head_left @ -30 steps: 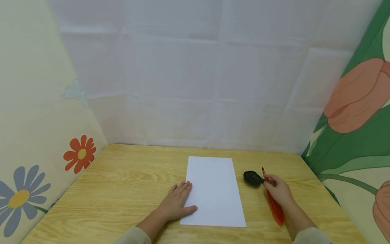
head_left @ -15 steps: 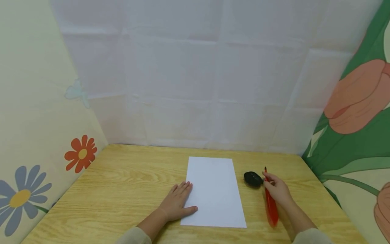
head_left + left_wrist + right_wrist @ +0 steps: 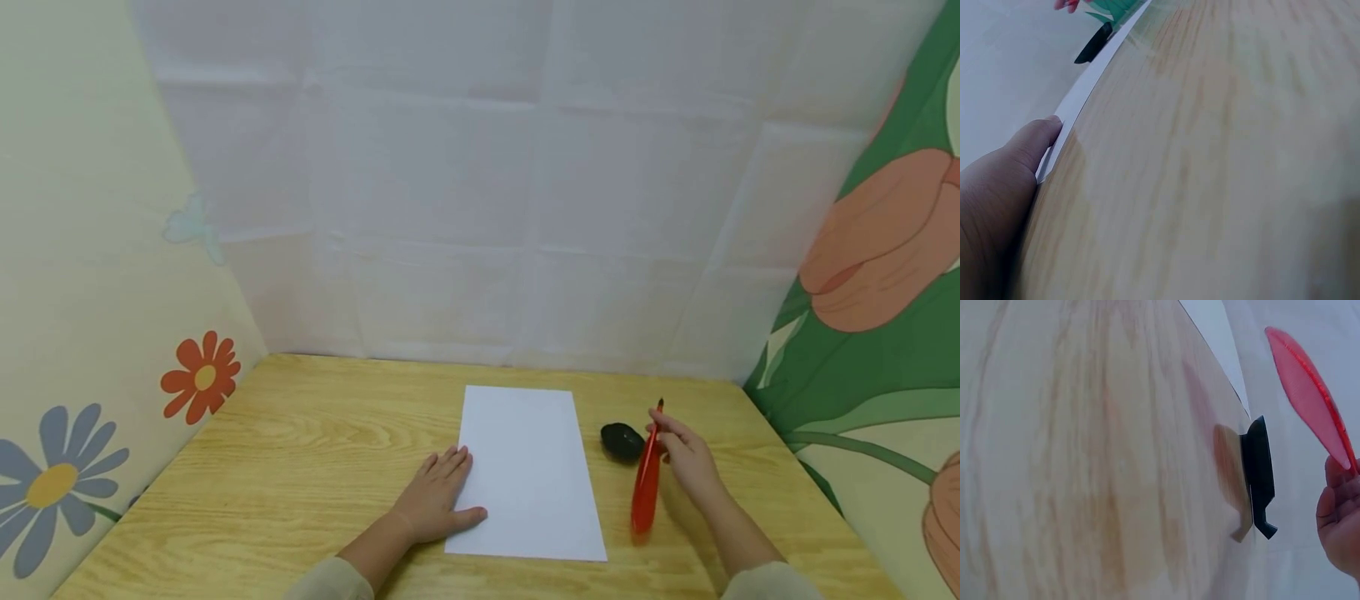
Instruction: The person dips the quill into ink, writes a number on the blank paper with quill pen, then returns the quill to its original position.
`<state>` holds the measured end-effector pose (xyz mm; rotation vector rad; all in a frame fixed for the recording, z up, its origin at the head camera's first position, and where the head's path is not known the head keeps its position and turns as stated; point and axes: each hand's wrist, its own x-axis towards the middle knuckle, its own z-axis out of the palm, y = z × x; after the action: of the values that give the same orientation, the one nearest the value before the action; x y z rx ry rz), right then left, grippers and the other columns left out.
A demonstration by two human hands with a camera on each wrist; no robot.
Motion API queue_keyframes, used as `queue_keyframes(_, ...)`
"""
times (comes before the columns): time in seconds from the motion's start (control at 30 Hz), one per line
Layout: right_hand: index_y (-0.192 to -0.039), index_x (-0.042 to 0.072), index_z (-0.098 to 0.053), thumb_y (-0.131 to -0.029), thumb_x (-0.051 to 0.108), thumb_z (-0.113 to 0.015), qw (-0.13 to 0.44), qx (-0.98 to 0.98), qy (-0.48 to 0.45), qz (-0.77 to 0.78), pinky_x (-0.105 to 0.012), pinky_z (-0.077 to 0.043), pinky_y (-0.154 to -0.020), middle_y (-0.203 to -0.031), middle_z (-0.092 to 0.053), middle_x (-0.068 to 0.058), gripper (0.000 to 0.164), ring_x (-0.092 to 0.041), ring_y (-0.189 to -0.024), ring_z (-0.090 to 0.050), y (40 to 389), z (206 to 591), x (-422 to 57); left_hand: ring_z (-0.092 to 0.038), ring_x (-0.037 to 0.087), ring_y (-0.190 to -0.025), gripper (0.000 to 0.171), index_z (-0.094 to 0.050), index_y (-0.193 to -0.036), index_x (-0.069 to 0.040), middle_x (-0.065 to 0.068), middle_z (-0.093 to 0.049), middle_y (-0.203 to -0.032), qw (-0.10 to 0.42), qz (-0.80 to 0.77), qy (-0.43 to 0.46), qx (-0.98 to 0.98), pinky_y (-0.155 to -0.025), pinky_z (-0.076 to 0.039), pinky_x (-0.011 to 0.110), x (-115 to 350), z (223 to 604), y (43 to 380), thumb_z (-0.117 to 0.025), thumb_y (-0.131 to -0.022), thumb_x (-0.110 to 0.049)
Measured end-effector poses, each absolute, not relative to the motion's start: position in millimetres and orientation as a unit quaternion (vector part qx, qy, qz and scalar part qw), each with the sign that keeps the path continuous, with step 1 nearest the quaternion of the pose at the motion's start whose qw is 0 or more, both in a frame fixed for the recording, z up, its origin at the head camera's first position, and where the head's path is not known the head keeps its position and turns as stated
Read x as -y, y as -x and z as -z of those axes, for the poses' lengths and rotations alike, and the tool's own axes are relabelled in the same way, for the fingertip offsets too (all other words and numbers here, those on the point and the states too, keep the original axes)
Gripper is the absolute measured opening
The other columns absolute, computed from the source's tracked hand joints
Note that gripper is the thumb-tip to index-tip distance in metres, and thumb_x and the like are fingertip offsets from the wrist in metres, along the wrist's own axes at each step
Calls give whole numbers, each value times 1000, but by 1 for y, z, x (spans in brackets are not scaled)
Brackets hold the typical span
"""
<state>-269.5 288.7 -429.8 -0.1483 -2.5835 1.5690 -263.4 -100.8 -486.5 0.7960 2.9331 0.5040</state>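
Flat on the wooden table lies a sheet of white paper (image 3: 521,475). My left hand (image 3: 435,500) rests with spread, straight fingers over the paper's left edge; its thumb (image 3: 1034,140) shows in the left wrist view. To the right of the sheet, my right hand (image 3: 690,458) pinches a red feather-shaped pen (image 3: 645,496) near its dark tip. The tip points away from me and the broad red end hangs toward me. Just left of the pen sits a small black oval dish (image 3: 622,442). In the right wrist view, the pen (image 3: 1310,390) is held above the table, apart from the dish (image 3: 1260,465).
The wood-grain table (image 3: 322,467) extends to both sides of the paper. A creased white sheet (image 3: 487,183) hangs behind it. Flower-printed panels stand at the left (image 3: 90,292) and right (image 3: 885,350).
My right hand has lifted slightly and turned the pen, so its broad end has swung left and its tip has moved up and right. The left hand and paper have stayed put.
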Motion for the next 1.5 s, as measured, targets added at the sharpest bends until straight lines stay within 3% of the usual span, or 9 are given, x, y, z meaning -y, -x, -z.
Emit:
queue_keyframes(0.13,-147,1,-41,-98,-1,-36,62,851,44,-520,-23,-48,-75,-138,-52,-26,50,4,-81,-54,271,430,-288,-22,33,-151,92,-32,-151,1,15,-28,-161,31,-163,-259,-952,-123,-16,53,101,488,264,-54,-90,-63)
queue_keyframes(0.37,-143,-3,-46,-99,-4,-46,90,846,26,-526,-9,-49,-80,-129,-57,-28,44,14,-86,-53,272,431,-286,-22,33,-150,92,-32,-151,1,16,-28,-160,26,-163,-260,-952,-123,-16,53,101,489,264,-54,-90,-64)
queue_keyframes(0.57,-138,-4,-51,-96,-3,-55,109,845,27,-523,-12,-52,-75,-124,-61,-27,42,10,-82,-57,272,431,-285,-22,33,-150,92,-32,-151,1,15,-28,-160,25,-164,-260,-951,-123,-16,54,101,489,264,-54,-89,-64)
queue_keyframes(0.7,-137,-4,-52,-92,-3,-60,109,840,38,-530,-13,-53,-75,-116,-66,-17,45,7,-80,-59,272,433,-286,-22,33,-151,92,-32,-151,1,15,-28,-161,25,-163,-259,-952,-123,-16,53,101,488,264,-53,-90,-64)
queue_keyframes(0.93,-130,-4,-56,-88,-2,-65,125,838,64,-528,-11,-50,-73,-92,-61,18,43,8,-80,-54,274,436,-286,-23,35,-150,93,-33,-150,2,17,-29,-160,24,-179,-264,-948,-121,-16,56,101,488,263,-53,-89,-65)
queue_keyframes(1.2,-127,-4,-52,-93,2,-60,131,824,73,-546,-12,-48,-71,-80,-56,21,35,6,-78,-53,274,437,-285,-21,33,-151,95,-31,-151,1,16,-29,-160,16,-175,-267,-948,-122,-14,55,101,494,266,-48,-90,-69)
queue_keyframes(1.5,-123,-3,-53,-96,3,-57,147,802,67,-575,-16,-50,-67,-75,-58,26,28,1,-73,-57,275,441,-283,-22,31,-151,92,-32,-152,-2,12,-28,-161,18,-163,-260,-951,-123,-15,53,101,498,268,-54,-89,-65)
